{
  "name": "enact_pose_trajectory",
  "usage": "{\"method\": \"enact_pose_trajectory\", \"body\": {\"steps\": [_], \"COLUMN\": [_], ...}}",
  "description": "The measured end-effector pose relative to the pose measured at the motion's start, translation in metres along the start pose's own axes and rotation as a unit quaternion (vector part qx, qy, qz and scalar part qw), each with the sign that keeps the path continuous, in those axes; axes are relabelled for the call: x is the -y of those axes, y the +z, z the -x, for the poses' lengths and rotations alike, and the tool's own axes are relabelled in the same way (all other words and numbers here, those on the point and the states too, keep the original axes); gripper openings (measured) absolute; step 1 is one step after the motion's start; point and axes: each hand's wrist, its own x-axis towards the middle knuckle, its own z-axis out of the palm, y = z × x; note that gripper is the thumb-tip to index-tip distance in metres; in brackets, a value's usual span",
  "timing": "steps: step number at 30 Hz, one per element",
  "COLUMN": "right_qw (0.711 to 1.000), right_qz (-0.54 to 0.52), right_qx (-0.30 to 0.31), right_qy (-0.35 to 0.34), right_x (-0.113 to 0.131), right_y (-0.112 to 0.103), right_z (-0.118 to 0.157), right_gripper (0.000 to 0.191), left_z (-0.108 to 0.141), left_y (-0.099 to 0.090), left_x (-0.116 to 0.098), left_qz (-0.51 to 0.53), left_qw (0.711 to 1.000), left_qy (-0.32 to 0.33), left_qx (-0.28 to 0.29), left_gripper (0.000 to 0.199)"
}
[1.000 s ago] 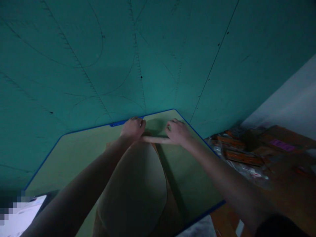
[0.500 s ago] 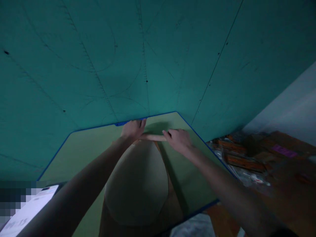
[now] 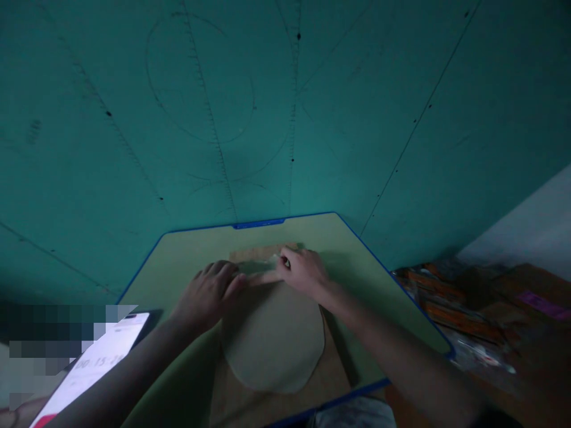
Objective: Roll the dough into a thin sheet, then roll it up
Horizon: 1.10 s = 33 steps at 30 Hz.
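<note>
A round, flat sheet of pale dough lies on a wooden board. Across its far part runs a slim wooden rolling pin. My left hand closes over the pin's left end, its thumb lying along the wood. The pin's right end is in my right hand, whose fingers are curled round it. Both ends of the pin are hidden by the hands. Beyond the pin, a thin strip of dough or board is blurred and hard to tell apart.
The board rests on a small pale-green table with a blue edge, set against a marked green wall. A lit phone stands at the left, partly behind my left arm. Wrapped bundles and cardboard lie low at the right.
Both hands and the rolling pin have come nearer to me, from the dough's far edge onto the sheet. The far end of the board now shows. The camera view has shifted.
</note>
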Motion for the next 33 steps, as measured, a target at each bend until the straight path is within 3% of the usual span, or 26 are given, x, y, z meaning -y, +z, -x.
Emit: {"method": "enact_pose_trajectory", "body": {"steps": [5,10,15,21,25,33], "right_qw": [0.997,0.999,1.0,0.999,0.999,1.0], "right_qz": [0.031,0.03,0.012,0.001,-0.003,-0.002], "right_qx": [-0.048,-0.021,0.028,0.033,0.024,0.017], "right_qy": [-0.058,-0.03,-0.008,0.02,0.025,-0.022], "right_x": [-0.001,-0.005,-0.006,-0.003,-0.004,-0.01], "right_y": [0.02,0.033,0.035,0.035,0.033,0.031], "right_z": [-0.033,-0.061,-0.091,-0.115,-0.101,-0.039], "right_gripper": [0.028,0.036,0.037,0.034,0.033,0.032], "left_z": [-0.007,-0.021,-0.038,-0.055,-0.043,-0.001], "left_y": [0.011,0.015,0.02,0.013,0.007,0.019], "left_x": [-0.002,0.004,0.019,0.025,0.019,-0.003], "left_qz": [-0.079,-0.113,-0.099,-0.093,-0.075,-0.079], "left_qw": [0.997,0.993,0.994,0.992,0.993,0.997], "left_qy": [-0.013,-0.032,-0.035,-0.069,-0.057,0.006], "left_qx": [-0.01,0.007,0.025,0.041,0.074,0.006], "left_gripper": [0.059,0.071,0.062,0.051,0.05,0.07]}}
